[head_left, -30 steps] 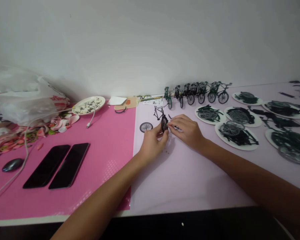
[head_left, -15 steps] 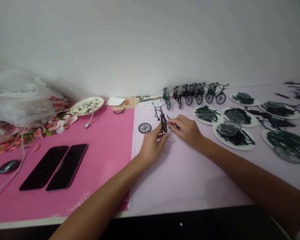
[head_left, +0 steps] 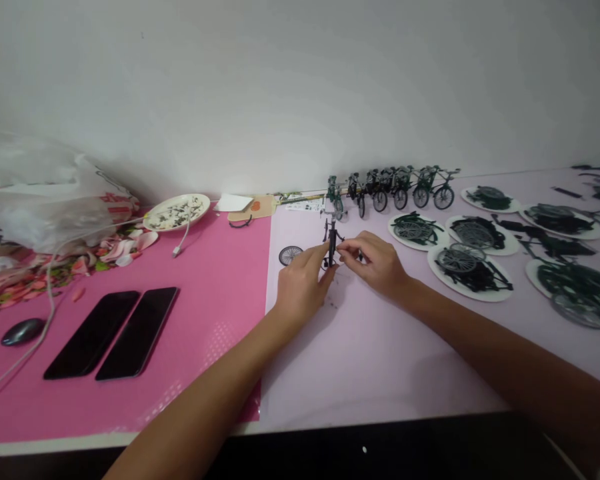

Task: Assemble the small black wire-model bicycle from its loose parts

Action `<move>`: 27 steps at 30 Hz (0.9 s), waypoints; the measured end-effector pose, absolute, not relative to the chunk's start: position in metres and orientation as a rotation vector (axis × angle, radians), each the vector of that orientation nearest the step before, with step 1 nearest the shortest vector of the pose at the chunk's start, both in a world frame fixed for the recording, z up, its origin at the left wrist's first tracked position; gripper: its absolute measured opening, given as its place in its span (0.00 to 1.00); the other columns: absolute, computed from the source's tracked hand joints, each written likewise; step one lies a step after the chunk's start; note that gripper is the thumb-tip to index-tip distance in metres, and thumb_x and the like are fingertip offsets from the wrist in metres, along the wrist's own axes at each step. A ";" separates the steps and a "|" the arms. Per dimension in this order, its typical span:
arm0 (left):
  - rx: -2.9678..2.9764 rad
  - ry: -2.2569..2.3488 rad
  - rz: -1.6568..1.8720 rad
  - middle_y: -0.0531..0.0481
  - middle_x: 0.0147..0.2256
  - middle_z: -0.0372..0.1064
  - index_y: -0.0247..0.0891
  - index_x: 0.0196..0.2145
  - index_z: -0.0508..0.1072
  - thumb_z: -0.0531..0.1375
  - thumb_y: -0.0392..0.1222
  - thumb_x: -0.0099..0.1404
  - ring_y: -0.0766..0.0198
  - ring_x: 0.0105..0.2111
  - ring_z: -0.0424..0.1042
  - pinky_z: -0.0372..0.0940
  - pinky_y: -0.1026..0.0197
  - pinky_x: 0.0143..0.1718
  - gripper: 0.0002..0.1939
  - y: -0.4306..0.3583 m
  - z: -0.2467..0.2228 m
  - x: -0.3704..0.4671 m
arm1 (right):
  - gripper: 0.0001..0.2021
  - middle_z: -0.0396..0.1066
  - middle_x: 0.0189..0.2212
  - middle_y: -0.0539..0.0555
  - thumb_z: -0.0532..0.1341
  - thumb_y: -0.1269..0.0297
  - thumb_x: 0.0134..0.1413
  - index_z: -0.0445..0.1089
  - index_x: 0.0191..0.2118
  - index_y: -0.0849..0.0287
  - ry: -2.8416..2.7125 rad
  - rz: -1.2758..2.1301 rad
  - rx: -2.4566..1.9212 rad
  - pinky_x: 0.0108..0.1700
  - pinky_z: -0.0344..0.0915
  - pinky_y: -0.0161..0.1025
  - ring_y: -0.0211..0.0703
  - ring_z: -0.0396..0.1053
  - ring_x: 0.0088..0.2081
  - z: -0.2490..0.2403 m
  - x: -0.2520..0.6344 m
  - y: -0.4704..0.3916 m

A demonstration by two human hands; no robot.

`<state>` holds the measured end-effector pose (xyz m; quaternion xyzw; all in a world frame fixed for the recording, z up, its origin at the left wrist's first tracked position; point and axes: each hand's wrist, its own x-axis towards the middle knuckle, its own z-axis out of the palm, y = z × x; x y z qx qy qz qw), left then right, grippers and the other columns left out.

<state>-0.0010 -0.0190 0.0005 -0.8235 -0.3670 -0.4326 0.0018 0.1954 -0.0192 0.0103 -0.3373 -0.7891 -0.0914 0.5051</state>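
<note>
Between my hands a dark model bicycle (head_left: 333,241) stands upright, its wheel now seen almost edge-on. My left hand (head_left: 303,280) is closed on it from the left, thumb and fingers pinching low on the frame and wheel. From the right, my right hand (head_left: 375,261) is closed in a pinch at the bicycle's side; a small dark piece shows by its fingertips, too small to name. A loose spoked wheel (head_left: 290,255) lies just left of the bicycle, partly behind my left hand.
Several finished model bicycles (head_left: 400,188) stand in a row by the wall. White plates (head_left: 437,277) of dark bicycle parts lie on the right. On the pink mat (head_left: 205,287) are two phones (head_left: 137,333), a mouse (head_left: 24,331), a cable and a plate (head_left: 153,225) of small bits.
The model bicycle has turned in my hands, so its wheel went from an angled view to nearly edge-on. The view has shifted slightly. Both hands keep their pinch.
</note>
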 end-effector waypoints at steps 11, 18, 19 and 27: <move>-2.589 -0.997 -1.591 0.43 0.46 0.77 0.39 0.59 0.71 0.60 0.39 0.74 0.59 0.44 0.77 0.76 0.58 0.42 0.17 -0.022 0.009 0.001 | 0.05 0.78 0.29 0.52 0.64 0.74 0.67 0.74 0.42 0.55 -1.940 -0.521 -0.728 0.32 0.69 0.39 0.43 0.72 0.30 0.020 0.198 -0.022; -2.593 -1.029 -1.631 0.44 0.42 0.74 0.38 0.60 0.71 0.62 0.40 0.70 0.60 0.40 0.75 0.73 0.58 0.39 0.22 -0.024 0.007 0.002 | 0.05 0.76 0.24 0.47 0.62 0.71 0.69 0.74 0.40 0.56 -1.971 -0.585 -0.808 0.27 0.63 0.33 0.34 0.69 0.21 0.015 0.199 -0.022; -2.604 -1.055 -1.612 0.45 0.41 0.74 0.37 0.61 0.71 0.62 0.41 0.70 0.60 0.39 0.75 0.72 0.58 0.38 0.22 -0.025 0.008 0.002 | 0.05 0.75 0.23 0.46 0.62 0.71 0.70 0.74 0.40 0.56 -1.976 -0.596 -0.820 0.26 0.62 0.33 0.33 0.69 0.21 0.014 0.200 -0.022; -2.742 -1.433 -1.481 0.50 0.32 0.68 0.39 0.39 0.76 0.62 0.42 0.68 0.62 0.31 0.68 0.64 0.60 0.34 0.05 -0.029 0.016 0.004 | 0.07 0.73 0.20 0.46 0.60 0.65 0.72 0.76 0.40 0.55 -2.017 -0.531 -0.909 0.27 0.62 0.34 0.35 0.69 0.20 0.005 0.202 -0.018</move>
